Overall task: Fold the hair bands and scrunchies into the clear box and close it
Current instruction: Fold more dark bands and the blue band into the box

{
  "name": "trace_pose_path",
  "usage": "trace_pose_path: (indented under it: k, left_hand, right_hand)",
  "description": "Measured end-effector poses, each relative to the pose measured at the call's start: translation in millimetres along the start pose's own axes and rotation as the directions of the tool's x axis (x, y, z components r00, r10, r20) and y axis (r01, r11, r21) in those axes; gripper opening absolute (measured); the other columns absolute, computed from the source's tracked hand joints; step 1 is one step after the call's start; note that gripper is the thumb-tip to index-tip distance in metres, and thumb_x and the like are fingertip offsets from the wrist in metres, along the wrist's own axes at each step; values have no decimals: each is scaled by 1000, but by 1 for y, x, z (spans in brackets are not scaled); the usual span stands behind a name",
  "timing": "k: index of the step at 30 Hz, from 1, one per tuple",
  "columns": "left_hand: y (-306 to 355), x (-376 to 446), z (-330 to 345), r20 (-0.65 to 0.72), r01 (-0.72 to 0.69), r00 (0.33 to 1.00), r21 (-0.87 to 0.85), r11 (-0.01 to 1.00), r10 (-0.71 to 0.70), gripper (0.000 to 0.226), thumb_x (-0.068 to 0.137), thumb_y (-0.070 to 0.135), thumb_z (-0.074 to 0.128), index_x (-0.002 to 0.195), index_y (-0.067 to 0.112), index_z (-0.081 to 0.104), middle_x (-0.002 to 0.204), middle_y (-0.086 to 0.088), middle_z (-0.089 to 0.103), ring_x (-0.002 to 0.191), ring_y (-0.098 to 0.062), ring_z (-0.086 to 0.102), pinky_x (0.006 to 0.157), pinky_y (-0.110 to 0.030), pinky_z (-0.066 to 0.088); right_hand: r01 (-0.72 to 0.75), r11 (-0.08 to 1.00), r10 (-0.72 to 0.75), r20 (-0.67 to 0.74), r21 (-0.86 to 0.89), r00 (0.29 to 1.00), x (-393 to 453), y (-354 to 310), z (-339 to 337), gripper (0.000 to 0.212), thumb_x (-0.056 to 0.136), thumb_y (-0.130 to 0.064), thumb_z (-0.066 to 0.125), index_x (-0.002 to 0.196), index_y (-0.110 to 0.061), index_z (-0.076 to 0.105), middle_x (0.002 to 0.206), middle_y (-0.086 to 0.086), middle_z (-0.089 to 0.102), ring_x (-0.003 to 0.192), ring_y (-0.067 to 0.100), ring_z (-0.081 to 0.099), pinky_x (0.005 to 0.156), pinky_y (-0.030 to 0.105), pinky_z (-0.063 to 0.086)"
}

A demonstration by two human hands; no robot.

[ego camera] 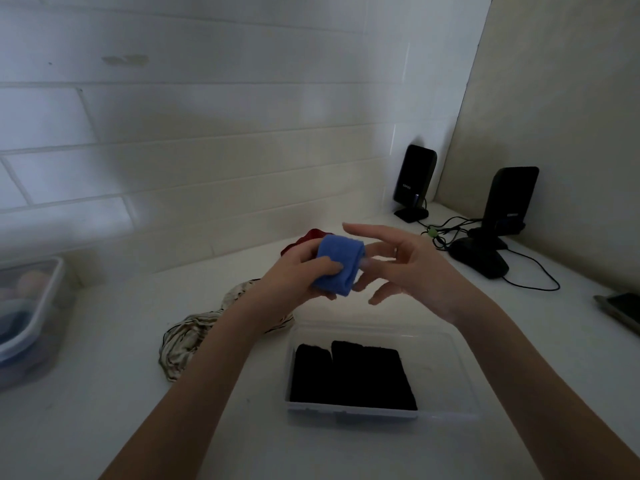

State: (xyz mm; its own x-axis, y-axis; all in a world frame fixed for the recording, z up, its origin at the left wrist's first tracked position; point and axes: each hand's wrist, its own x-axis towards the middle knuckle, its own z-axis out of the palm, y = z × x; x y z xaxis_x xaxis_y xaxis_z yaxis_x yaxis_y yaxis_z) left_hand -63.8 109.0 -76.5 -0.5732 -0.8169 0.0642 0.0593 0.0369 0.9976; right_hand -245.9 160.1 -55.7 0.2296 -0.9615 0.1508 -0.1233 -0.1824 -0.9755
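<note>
Pinched between thumb and curled fingers, the folded blue terry-cloth hair band (340,264) sits in the grip of the left hand (300,274) at mid-frame, raised above the worktop. Just right of it, the right hand (403,263) is loosely spread, holding nothing; its fingertips (360,285) reach the band's right edge, though whether they touch it is unclear.

Below the hands, the clear rectangular plastic box (446,375) stands open on the white worktop (104,393), with folded black bands (351,375) lying side by side in its left part. A cream, dark-striped fabric scrunchie (192,337) lies left of the box, partly behind the left forearm. A dark red fabric piece (308,237) peeks out behind the left hand.

At the left edge stands another clear container (31,323) with blurred contents. Two black upright speakers (414,181) with cables (533,271) stand at the right, near the corner of the white tiled wall (173,133); their small lettering is unreadable. A dark flat device (623,311) lies at the far right edge.
</note>
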Motion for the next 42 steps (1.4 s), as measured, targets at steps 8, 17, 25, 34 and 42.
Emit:
trace_pose_path:
  k: [8,17,25,34,42]
  left_hand:
    - [2,-9,4,209,75,971,191,979,-115,45,60,32,72,102,22,60,86,6,64,71,-2,61,59,-16,46]
    - [1,-11,5,159,14,984,399,917,-84,34,73,9,73,104,16,60,98,-7,63,82,-13,60,73,-26,50]
    - [1,-13,2,200,-13,977,372,928,-66,50,69,11,78,109,29,55,97,8,61,81,-2,62,68,-15,48]
    - [-3,-1,-7,26,18,1000,-98,995,-15,42,66,22,73,104,14,56,92,-8,68,86,-24,62,78,-33,50]
    - [3,-10,14,178,-49,984,202,978,12,27,63,29,71,76,16,50,60,7,68,57,-4,59,57,-19,45]
  right_hand:
    - [143,894,-82,159,-426,984,0,2,-4,52,79,-11,72,122,-37,57,111,-6,61,72,16,62,55,20,49]
    - [-2,945,87,244,-327,966,-5,-1,-11,54,79,-9,73,124,-31,53,123,-2,54,91,24,65,70,28,55]
    - [53,934,15,188,-354,982,-2,0,-9,42,74,-14,78,108,-30,59,110,-11,63,92,19,67,77,30,55]
    - [125,923,-101,82,-365,991,-5,-3,-9,45,67,-15,83,94,-26,49,100,-9,60,77,23,63,60,27,53]
    - [-41,928,102,146,-370,984,-11,-15,-27,19,76,-39,70,80,-27,57,86,15,70,67,10,58,63,25,46]
